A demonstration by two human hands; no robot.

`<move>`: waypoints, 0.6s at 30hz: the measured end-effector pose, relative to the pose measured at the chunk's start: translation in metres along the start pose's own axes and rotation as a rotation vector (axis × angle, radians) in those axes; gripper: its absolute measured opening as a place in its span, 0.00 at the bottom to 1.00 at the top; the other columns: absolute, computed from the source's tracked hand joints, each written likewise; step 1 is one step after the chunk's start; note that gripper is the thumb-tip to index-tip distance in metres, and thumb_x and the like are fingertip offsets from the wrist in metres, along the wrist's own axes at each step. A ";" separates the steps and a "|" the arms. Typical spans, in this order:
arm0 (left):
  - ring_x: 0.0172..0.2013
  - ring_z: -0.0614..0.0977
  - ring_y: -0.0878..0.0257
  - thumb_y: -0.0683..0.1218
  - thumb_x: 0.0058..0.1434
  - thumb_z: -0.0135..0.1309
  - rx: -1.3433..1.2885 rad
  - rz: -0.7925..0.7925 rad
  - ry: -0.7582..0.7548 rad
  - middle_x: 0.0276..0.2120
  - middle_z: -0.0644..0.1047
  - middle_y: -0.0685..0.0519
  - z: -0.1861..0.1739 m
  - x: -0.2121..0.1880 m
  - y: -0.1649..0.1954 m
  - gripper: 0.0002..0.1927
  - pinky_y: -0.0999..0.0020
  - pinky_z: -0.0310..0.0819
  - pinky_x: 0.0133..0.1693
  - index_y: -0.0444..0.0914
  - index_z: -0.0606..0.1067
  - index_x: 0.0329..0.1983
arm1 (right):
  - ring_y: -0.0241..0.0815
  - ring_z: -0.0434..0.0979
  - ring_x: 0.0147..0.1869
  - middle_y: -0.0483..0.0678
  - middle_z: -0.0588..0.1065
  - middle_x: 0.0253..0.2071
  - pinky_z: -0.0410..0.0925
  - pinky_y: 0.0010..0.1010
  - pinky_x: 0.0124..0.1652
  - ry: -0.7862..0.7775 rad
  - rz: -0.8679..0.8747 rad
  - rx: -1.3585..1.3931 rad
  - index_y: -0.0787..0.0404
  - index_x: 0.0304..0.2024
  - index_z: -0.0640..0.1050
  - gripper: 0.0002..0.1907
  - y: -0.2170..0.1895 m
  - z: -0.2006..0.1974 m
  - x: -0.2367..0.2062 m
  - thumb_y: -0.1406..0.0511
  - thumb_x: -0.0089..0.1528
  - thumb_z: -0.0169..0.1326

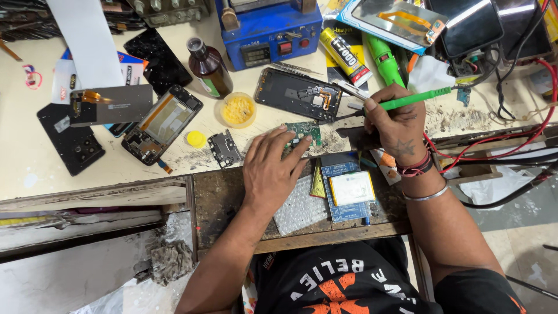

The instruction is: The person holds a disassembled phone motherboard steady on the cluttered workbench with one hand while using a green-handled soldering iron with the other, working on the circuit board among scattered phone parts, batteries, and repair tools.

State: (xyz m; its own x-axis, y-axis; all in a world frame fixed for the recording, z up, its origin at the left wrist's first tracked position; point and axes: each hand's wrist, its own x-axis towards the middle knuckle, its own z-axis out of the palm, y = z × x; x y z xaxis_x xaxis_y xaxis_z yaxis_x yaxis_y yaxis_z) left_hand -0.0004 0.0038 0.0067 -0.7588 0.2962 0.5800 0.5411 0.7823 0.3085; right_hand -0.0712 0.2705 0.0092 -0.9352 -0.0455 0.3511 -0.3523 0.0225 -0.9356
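Note:
My left hand (272,168) lies flat on the bench, its fingertips pressing on a small green circuit board (306,131). My right hand (395,125) grips a green-handled soldering iron (415,99) like a pen, its tip pointing left near the board and close to an open black phone frame (297,93). A red cable (494,148) runs off to the right from under that wrist.
A yellow paste tub (237,109), brown bottle (208,67), blue heating station (270,29), glue tube (344,55), opened phones (163,123), dark back covers (72,142) and a metal shield (224,148) crowd the bench. Bubble wrap (299,206) and a boxed battery (351,187) lie near me.

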 end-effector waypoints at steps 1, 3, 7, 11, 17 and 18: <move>0.60 0.76 0.56 0.48 0.54 0.69 -0.010 -0.002 -0.002 0.52 0.75 0.53 0.000 -0.001 0.000 0.24 0.55 0.67 0.62 0.48 0.80 0.56 | 0.33 0.72 0.26 0.45 0.73 0.26 0.65 0.23 0.28 -0.014 0.009 0.002 0.66 0.36 0.73 0.08 0.000 0.000 -0.001 0.71 0.71 0.57; 0.60 0.76 0.56 0.47 0.54 0.69 -0.003 0.001 -0.005 0.51 0.75 0.52 0.001 -0.001 0.001 0.25 0.55 0.67 0.62 0.48 0.80 0.56 | 0.33 0.72 0.27 0.45 0.73 0.27 0.66 0.23 0.29 0.013 -0.010 -0.020 0.66 0.37 0.73 0.08 0.000 0.000 -0.002 0.71 0.71 0.57; 0.60 0.76 0.56 0.48 0.54 0.69 0.016 0.001 -0.001 0.51 0.75 0.53 0.002 -0.001 0.000 0.25 0.54 0.67 0.62 0.48 0.80 0.56 | 0.33 0.73 0.27 0.45 0.73 0.27 0.67 0.23 0.28 0.008 -0.002 -0.001 0.65 0.37 0.73 0.07 0.001 0.000 0.000 0.70 0.70 0.57; 0.60 0.75 0.56 0.48 0.54 0.69 0.006 -0.003 -0.005 0.52 0.75 0.53 0.003 -0.003 -0.001 0.25 0.55 0.67 0.63 0.49 0.80 0.57 | 0.33 0.72 0.27 0.45 0.73 0.26 0.66 0.24 0.29 0.001 -0.021 0.004 0.65 0.37 0.73 0.08 0.000 0.000 -0.001 0.70 0.71 0.57; 0.61 0.75 0.57 0.48 0.54 0.69 0.015 -0.008 -0.014 0.52 0.75 0.53 0.004 -0.002 -0.001 0.25 0.55 0.66 0.63 0.49 0.80 0.57 | 0.32 0.72 0.27 0.45 0.73 0.26 0.66 0.23 0.28 0.013 0.003 -0.004 0.65 0.37 0.73 0.08 -0.001 0.001 0.000 0.71 0.71 0.56; 0.61 0.75 0.57 0.48 0.54 0.69 0.005 -0.013 -0.011 0.52 0.75 0.53 0.004 -0.002 -0.001 0.25 0.55 0.66 0.64 0.49 0.80 0.57 | 0.32 0.72 0.26 0.45 0.73 0.26 0.66 0.23 0.28 0.021 -0.008 -0.010 0.66 0.37 0.73 0.08 -0.001 0.000 0.000 0.71 0.71 0.56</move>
State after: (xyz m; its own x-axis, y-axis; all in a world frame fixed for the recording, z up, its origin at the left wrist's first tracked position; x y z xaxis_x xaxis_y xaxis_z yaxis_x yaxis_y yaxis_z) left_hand -0.0007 0.0049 0.0026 -0.7697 0.2923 0.5676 0.5298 0.7885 0.3123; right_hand -0.0706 0.2701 0.0100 -0.9330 -0.0248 0.3591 -0.3598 0.0325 -0.9325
